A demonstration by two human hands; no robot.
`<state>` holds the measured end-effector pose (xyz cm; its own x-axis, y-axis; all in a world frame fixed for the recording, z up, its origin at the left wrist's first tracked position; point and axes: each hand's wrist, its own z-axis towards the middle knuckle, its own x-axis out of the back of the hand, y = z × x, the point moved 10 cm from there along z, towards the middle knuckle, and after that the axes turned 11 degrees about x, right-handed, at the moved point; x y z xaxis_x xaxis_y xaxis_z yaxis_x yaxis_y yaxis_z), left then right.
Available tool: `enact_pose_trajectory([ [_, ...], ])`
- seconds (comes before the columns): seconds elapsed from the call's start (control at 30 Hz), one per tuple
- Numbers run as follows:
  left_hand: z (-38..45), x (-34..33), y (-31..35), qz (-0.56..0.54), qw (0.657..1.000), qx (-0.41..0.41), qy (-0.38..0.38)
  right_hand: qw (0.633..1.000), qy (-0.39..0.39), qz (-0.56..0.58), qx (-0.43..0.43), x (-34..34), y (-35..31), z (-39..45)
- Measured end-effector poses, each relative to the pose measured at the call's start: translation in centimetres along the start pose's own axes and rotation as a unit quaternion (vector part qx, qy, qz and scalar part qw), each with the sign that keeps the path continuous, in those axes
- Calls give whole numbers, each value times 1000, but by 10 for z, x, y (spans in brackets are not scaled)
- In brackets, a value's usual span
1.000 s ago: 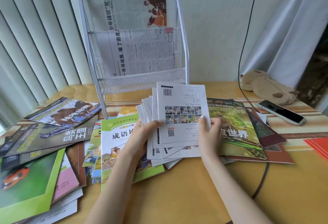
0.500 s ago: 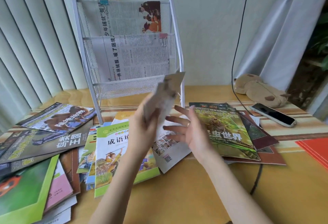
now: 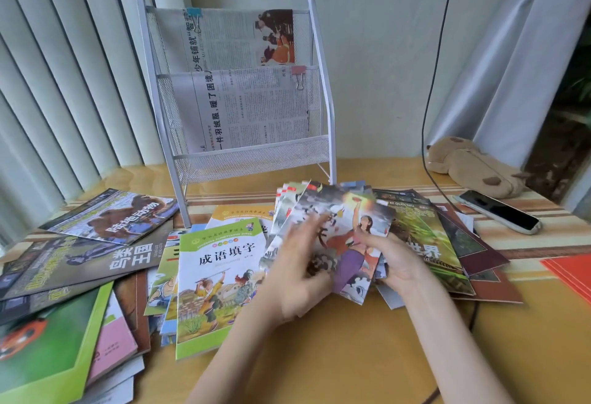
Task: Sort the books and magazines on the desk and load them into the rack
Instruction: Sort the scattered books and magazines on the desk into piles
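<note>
A fanned stack of thin picture booklets (image 3: 345, 224) is held face up over the desk's middle. My right hand (image 3: 390, 259) grips its lower right edge. My left hand (image 3: 300, 263) rests on the front cover with fingers spread. The white mesh rack (image 3: 256, 160) stands upright behind, with two clipped newspapers (image 3: 243, 106) in its upper pockets. A green-bordered children's book (image 3: 217, 279) lies left of my hands. Dark magazines (image 3: 80, 256) spread out on the left. A green insect magazine (image 3: 425, 243) lies under my right hand.
A black phone (image 3: 499, 215) and a brown plush toy (image 3: 473, 167) lie at the right back. A black cable (image 3: 428, 109) hangs down the wall onto the desk. A red sheet (image 3: 572, 272) lies at the right edge. Vertical blinds stand on the left.
The booklets have been flipped from white back covers to colourful fronts. They went up on edge in my left hand, and now both hands hold them fanned out.
</note>
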<state>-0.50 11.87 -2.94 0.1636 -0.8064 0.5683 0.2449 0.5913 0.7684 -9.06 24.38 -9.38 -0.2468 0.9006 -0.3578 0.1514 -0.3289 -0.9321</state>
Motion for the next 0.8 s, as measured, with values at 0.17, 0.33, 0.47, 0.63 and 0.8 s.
enact_pose_trajectory([
  [0.17, 1, 59, -53, -223, 930, 180, 229, 998, 18, 45, 43, 5, -10, 2],
  [0.33, 6, 43, -60, -310, 920, 211, 109, 997, 43, 16, 63, 11, -13, 2],
  [0.47, 10, 38, -51, -317, 930, 169, 77, 989, 100, -20, 108, 21, -21, -1],
  [0.63, 12, 37, -52, -315, 934, 151, 67, 965, 77, -108, 227, 17, -50, -8],
  [0.8, 12, 40, -55, -252, 955, 138, 72, 974, 51, -87, 202, 15, -44, -5],
])
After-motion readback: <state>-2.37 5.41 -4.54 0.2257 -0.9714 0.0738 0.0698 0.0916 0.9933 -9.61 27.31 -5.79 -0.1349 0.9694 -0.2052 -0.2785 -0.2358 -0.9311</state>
